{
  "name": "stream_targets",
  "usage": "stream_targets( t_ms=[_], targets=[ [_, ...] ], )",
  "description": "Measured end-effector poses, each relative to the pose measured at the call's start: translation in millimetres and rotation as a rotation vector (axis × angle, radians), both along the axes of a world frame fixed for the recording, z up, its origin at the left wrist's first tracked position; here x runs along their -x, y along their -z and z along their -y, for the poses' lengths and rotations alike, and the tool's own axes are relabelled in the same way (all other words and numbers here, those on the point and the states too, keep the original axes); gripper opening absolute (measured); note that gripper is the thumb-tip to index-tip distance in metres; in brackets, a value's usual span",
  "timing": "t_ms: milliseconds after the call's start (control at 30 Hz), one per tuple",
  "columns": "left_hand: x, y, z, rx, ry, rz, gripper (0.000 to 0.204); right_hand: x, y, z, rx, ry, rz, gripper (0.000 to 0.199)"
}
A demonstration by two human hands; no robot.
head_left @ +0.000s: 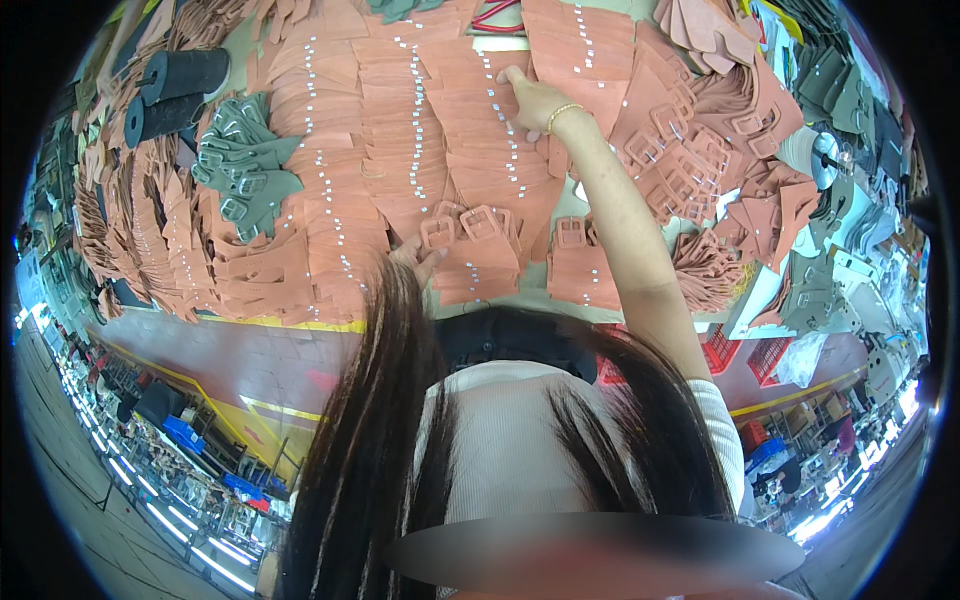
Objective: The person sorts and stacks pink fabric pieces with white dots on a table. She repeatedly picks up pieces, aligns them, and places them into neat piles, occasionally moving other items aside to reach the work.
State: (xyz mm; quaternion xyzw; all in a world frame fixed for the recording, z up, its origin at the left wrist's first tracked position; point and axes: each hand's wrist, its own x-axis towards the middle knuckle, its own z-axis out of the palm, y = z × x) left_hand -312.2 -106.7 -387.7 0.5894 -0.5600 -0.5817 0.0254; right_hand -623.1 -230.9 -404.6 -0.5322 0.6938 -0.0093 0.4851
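My right hand (537, 106), with a bracelet at the wrist, reaches over a long column of overlapping orange leather pieces (475, 120). Its fingers are stretched out and touch the upper part of that column. Close to my body, my left hand (420, 262) is partly covered by hanging hair. Its fingers are closed at the edge of a few orange straps with covered buckles (438, 232), which lie fanned over the near leather pieces. Small white tags run down the columns in lines. Another orange buckled strap (571, 233) lies to the right.
Green buckled straps (245, 170) lie in a heap on the left, near dark thread spools (180, 78). More orange buckled straps (690, 165) are piled at right, before a white thread spool (812, 155). Red crates (720, 350) stand below the table's right side.
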Motion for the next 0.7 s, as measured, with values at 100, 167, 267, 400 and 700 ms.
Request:
stream_targets(
  t_ms=[100, 167, 267, 400, 700],
  targets=[
    [4, -16, 9, 0.136, 0.28, 0.21, 0.022, 4, 11, 20, 0.295, 0.011, -0.133, 0.03],
    [9, -34, 19, 0.281, 0.456, 0.236, 0.02, 6, 20, 41, 0.552, 0.049, -0.249, 0.021],
    [26, -64, 42, 0.504, 0.612, 0.063, 0.018, 8, 33, 69, 0.578, -0.118, -0.148, 0.02],
    [57, -80, 103, 0.632, 0.853, -0.013, 0.016, 4, 44, 91, 0.403, -0.355, -0.253, 0.019],
    [139, -46, 210, 0.583, 1.147, 0.241, 0.029, 25, 18, 96, 0.242, -0.398, -0.062, 0.02]
  ],
)
